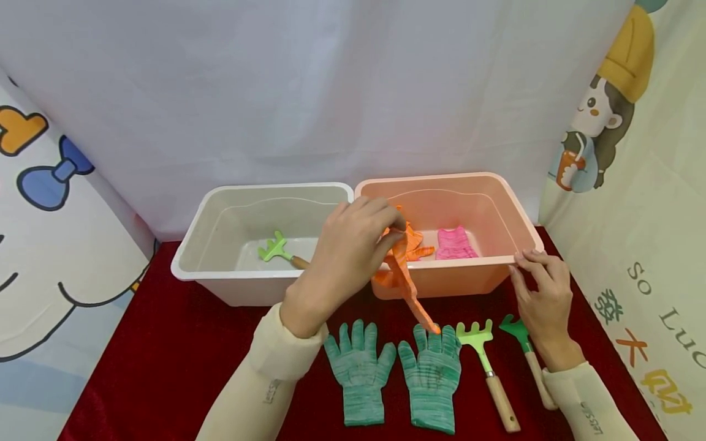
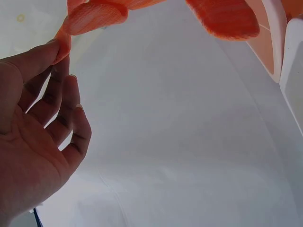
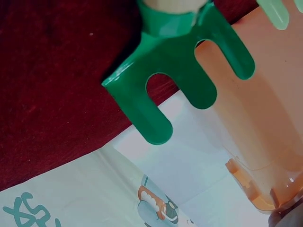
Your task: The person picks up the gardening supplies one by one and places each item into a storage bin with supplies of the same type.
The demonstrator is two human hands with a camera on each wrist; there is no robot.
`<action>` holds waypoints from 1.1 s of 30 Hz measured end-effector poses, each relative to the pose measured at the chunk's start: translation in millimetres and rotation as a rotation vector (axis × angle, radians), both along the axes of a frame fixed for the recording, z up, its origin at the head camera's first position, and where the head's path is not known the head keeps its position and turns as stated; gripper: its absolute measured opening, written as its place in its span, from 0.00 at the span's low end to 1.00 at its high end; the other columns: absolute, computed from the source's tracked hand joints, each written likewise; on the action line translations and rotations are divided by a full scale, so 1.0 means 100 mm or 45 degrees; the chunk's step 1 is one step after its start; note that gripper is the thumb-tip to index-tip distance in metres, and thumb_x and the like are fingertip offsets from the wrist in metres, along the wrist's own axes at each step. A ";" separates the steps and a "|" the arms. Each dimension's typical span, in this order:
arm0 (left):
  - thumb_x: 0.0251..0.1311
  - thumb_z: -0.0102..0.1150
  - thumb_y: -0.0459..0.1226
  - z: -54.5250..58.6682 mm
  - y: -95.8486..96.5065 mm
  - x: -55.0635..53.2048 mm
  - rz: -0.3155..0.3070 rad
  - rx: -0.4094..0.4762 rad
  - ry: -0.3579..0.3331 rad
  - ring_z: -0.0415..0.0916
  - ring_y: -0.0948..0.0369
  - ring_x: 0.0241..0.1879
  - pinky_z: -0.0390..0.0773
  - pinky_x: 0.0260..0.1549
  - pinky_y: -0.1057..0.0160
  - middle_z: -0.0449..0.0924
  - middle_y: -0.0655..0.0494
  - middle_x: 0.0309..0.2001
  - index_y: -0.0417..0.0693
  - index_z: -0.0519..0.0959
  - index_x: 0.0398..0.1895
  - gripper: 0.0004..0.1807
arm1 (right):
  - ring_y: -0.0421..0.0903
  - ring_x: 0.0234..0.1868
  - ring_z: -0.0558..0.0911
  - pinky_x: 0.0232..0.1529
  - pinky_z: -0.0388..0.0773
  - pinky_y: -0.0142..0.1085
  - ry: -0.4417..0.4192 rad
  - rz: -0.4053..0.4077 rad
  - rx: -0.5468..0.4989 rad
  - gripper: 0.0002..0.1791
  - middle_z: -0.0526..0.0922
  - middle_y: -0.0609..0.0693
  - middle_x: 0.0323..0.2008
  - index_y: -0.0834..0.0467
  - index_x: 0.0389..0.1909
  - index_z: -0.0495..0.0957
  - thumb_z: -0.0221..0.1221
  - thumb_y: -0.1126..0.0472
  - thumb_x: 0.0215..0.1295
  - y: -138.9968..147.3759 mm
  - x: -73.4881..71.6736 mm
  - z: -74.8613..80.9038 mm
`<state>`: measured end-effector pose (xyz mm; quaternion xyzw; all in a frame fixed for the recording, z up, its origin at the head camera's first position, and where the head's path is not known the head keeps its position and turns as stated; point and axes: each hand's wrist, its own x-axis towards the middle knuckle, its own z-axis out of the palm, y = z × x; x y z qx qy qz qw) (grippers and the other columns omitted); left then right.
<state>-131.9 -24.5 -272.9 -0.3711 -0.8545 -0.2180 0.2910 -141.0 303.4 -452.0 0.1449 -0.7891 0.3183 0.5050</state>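
Note:
In the head view my left hand (image 1: 353,245) pinches an orange glove (image 1: 405,282) between thumb and fingers. The glove dangles over the front wall of the peach bin (image 1: 469,278), one finger pointing down toward the table. More orange glove fabric (image 1: 420,252) lies inside that bin, partly hidden by the hand, beside a pink knitted piece (image 1: 455,243). The left wrist view shows the pinched orange glove (image 2: 97,19) at the thumb tip. My right hand (image 1: 546,294) holds the bin's front right corner by the rim, above a dark green hand rake (image 1: 516,329).
Left of the peach bin stands a white bin (image 1: 220,275) with a light green hand rake (image 1: 276,246) inside. Two green gloves (image 1: 361,370) and another light green rake (image 1: 485,355) lie on the dark red cloth (image 1: 165,367). Curtains hang behind and at both sides.

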 end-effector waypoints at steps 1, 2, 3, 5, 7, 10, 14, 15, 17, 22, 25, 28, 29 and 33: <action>0.53 0.66 0.37 0.01 0.00 -0.01 -0.007 0.006 0.000 0.68 0.64 0.30 0.60 0.26 0.65 0.76 0.64 0.29 0.52 0.79 0.30 0.04 | 0.61 0.44 0.74 0.54 0.67 0.37 0.005 -0.004 0.001 0.13 0.80 0.61 0.39 0.67 0.34 0.83 0.69 0.74 0.43 0.00 0.00 0.00; 0.54 0.65 0.37 0.02 0.01 -0.01 -0.012 0.012 0.000 0.68 0.64 0.30 0.61 0.27 0.66 0.76 0.64 0.29 0.51 0.79 0.30 0.04 | 0.62 0.44 0.74 0.54 0.66 0.37 0.005 -0.012 0.006 0.14 0.80 0.62 0.39 0.67 0.34 0.83 0.69 0.75 0.42 -0.01 0.00 0.00; 0.54 0.65 0.36 0.03 0.01 -0.02 -0.016 0.018 0.000 0.69 0.64 0.32 0.62 0.28 0.66 0.76 0.64 0.29 0.51 0.79 0.30 0.04 | 0.62 0.43 0.74 0.54 0.66 0.36 0.006 -0.019 0.008 0.15 0.80 0.62 0.39 0.67 0.34 0.83 0.69 0.76 0.40 -0.01 0.00 0.01; 0.54 0.65 0.36 0.06 0.02 -0.03 -0.030 0.025 -0.006 0.69 0.63 0.35 0.63 0.30 0.66 0.76 0.64 0.29 0.52 0.78 0.29 0.04 | 0.63 0.42 0.74 0.54 0.66 0.35 0.010 -0.027 0.004 0.18 0.80 0.63 0.38 0.68 0.34 0.83 0.69 0.79 0.36 -0.03 0.00 0.02; 0.55 0.64 0.35 0.10 0.04 -0.04 -0.035 0.028 -0.008 0.69 0.62 0.37 0.65 0.31 0.66 0.76 0.64 0.29 0.52 0.78 0.29 0.04 | 0.64 0.42 0.74 0.54 0.65 0.34 0.013 -0.036 -0.002 0.20 0.80 0.64 0.37 0.68 0.33 0.83 0.69 0.81 0.33 -0.05 0.01 0.04; 0.55 0.64 0.35 0.16 0.07 -0.06 -0.037 0.035 -0.006 0.70 0.62 0.36 0.64 0.31 0.66 0.76 0.64 0.29 0.52 0.78 0.28 0.03 | 0.65 0.41 0.73 0.53 0.65 0.33 0.016 -0.035 -0.017 0.20 0.79 0.65 0.36 0.69 0.32 0.82 0.68 0.84 0.30 -0.07 0.02 0.07; 0.56 0.63 0.36 0.23 0.10 -0.09 -0.031 0.043 -0.001 0.69 0.63 0.31 0.62 0.29 0.65 0.76 0.64 0.28 0.52 0.79 0.29 0.02 | 0.65 0.42 0.73 0.54 0.65 0.34 0.008 -0.038 -0.012 0.20 0.79 0.65 0.36 0.69 0.32 0.82 0.68 0.83 0.31 -0.08 0.01 0.07; 0.56 0.64 0.36 0.24 0.11 -0.09 -0.031 0.048 -0.003 0.68 0.64 0.31 0.61 0.28 0.65 0.75 0.65 0.29 0.52 0.79 0.29 0.02 | 0.64 0.43 0.73 0.54 0.65 0.34 0.006 -0.039 -0.008 0.20 0.79 0.65 0.37 0.69 0.32 0.82 0.69 0.83 0.32 -0.07 0.01 0.06; 0.56 0.63 0.37 0.27 0.13 -0.10 -0.040 0.054 -0.006 0.67 0.64 0.31 0.60 0.28 0.65 0.75 0.65 0.29 0.52 0.79 0.29 0.02 | 0.64 0.43 0.74 0.54 0.65 0.33 -0.003 -0.041 0.001 0.19 0.79 0.64 0.37 0.68 0.33 0.82 0.69 0.81 0.33 -0.05 0.00 0.04; 0.56 0.63 0.37 0.31 0.18 -0.14 -0.054 0.064 -0.005 0.67 0.65 0.31 0.60 0.29 0.66 0.76 0.66 0.30 0.52 0.79 0.30 0.02 | 0.62 0.44 0.74 0.54 0.65 0.34 -0.016 -0.041 0.006 0.18 0.80 0.62 0.38 0.67 0.34 0.83 0.70 0.79 0.35 0.00 -0.01 -0.01; 0.56 0.64 0.37 0.35 0.21 -0.16 -0.058 0.078 -0.001 0.67 0.65 0.32 0.61 0.31 0.66 0.75 0.66 0.30 0.53 0.79 0.30 0.02 | 0.62 0.44 0.74 0.54 0.65 0.34 -0.012 -0.042 0.002 0.18 0.79 0.62 0.38 0.67 0.33 0.83 0.70 0.79 0.35 0.00 -0.01 -0.02; 0.56 0.64 0.37 0.39 0.25 -0.17 -0.052 0.084 -0.010 0.68 0.65 0.33 0.63 0.33 0.66 0.76 0.66 0.31 0.53 0.80 0.31 0.02 | 0.62 0.44 0.74 0.54 0.65 0.34 -0.009 -0.042 -0.001 0.18 0.79 0.62 0.38 0.67 0.33 0.83 0.70 0.79 0.35 -0.01 -0.01 -0.01; 0.56 0.64 0.37 0.41 0.26 -0.17 -0.050 0.087 -0.014 0.68 0.65 0.33 0.63 0.34 0.66 0.76 0.66 0.32 0.53 0.80 0.32 0.02 | 0.62 0.44 0.74 0.54 0.65 0.34 -0.009 -0.042 -0.002 0.18 0.80 0.62 0.38 0.67 0.34 0.83 0.70 0.79 0.36 -0.01 0.00 0.00; 0.56 0.63 0.37 0.46 0.30 -0.19 -0.039 0.101 -0.024 0.68 0.64 0.32 0.63 0.34 0.66 0.77 0.66 0.32 0.54 0.80 0.32 0.02 | 0.63 0.43 0.74 0.54 0.65 0.34 -0.004 -0.037 -0.008 0.19 0.80 0.62 0.38 0.67 0.34 0.83 0.70 0.80 0.34 -0.02 0.00 0.00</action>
